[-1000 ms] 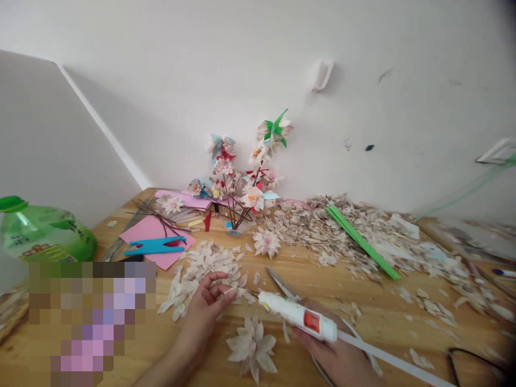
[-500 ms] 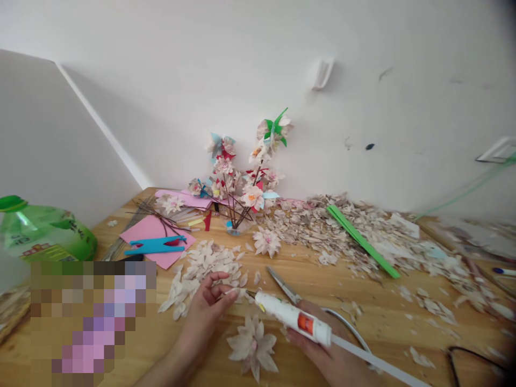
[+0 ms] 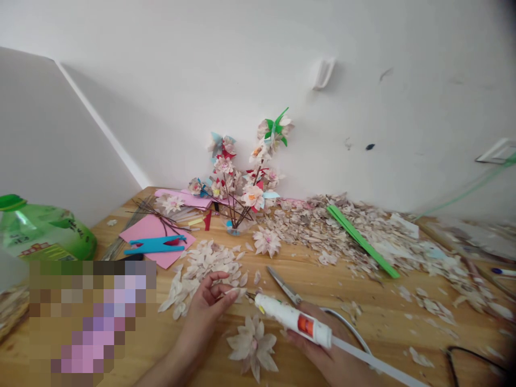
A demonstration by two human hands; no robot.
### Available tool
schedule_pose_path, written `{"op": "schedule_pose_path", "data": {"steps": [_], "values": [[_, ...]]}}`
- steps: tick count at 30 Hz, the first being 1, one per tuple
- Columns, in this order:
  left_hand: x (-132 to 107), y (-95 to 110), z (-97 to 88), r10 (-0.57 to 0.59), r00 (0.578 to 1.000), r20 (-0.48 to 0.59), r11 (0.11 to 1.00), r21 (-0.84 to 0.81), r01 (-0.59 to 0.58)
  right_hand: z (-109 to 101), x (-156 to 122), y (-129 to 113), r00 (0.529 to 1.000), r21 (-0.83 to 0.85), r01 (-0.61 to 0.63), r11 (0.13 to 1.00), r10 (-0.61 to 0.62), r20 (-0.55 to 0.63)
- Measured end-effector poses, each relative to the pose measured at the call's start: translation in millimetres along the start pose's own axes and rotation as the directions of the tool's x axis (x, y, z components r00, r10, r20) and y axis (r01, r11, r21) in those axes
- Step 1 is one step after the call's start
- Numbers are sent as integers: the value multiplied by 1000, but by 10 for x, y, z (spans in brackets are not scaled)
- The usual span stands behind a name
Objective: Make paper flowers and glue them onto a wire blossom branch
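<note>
a small pale petal [image 3: 241,292] is pinched by the narrow grip of the left hand [image 3: 208,302], just above the tabletop [image 3: 389,329]. by the grip of the right hand [image 3: 320,359] a white glue gun [image 3: 287,315] is held, and its nozzle [image 3: 250,295] is pointed toward the petal; whether these two are touching cannot be told. a pale flower [image 3: 253,345] is laid on the tabletop between the two hands, loose petals [image 3: 213,262] are heaped behind the left hand, and scissors [image 3: 282,285] are seen just beyond the glue gun

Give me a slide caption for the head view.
Left hand pinches a pale petal near the tip of a white glue gun in the right hand.
</note>
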State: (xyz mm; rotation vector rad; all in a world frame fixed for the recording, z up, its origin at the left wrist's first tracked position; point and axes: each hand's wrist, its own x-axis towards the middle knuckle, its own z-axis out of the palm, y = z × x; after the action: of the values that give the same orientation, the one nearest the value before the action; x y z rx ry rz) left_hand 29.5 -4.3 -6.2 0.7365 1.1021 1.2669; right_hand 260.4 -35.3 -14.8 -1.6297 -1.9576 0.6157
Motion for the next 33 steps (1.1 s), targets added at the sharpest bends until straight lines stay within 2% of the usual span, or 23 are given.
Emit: {"op": "schedule_pose_path", "data": {"steps": [4, 10, 20, 25, 30, 33], "values": [[-8, 2, 11, 1, 1000, 19, 1000, 7, -1, -9, 14, -3, 1000, 1, 9, 1000, -9, 26], [-6, 3, 21, 2, 1000, 13, 1000, 23, -2, -90, 50, -161, 996, -33, 69, 997, -67, 51], [0, 5, 20, -3, 1000, 9, 1000, 13, 3, -92, 47, -176, 997, 4, 59, 998, -59, 45], [-6, 8, 26, -22, 1000, -4, 1000, -9, 22, -86, 62, -153, 999, 41, 13, 999, -14, 33], [3, -10, 10, -6, 1000, 17, 1000, -10, 6, -144, 100, -252, 990, 52, 15, 999, -22, 139], [13, -22, -4, -3, 1000, 20, 1000, 2, 3, -161, 97, -289, 988, 56, 41, 998, -49, 149]]}}
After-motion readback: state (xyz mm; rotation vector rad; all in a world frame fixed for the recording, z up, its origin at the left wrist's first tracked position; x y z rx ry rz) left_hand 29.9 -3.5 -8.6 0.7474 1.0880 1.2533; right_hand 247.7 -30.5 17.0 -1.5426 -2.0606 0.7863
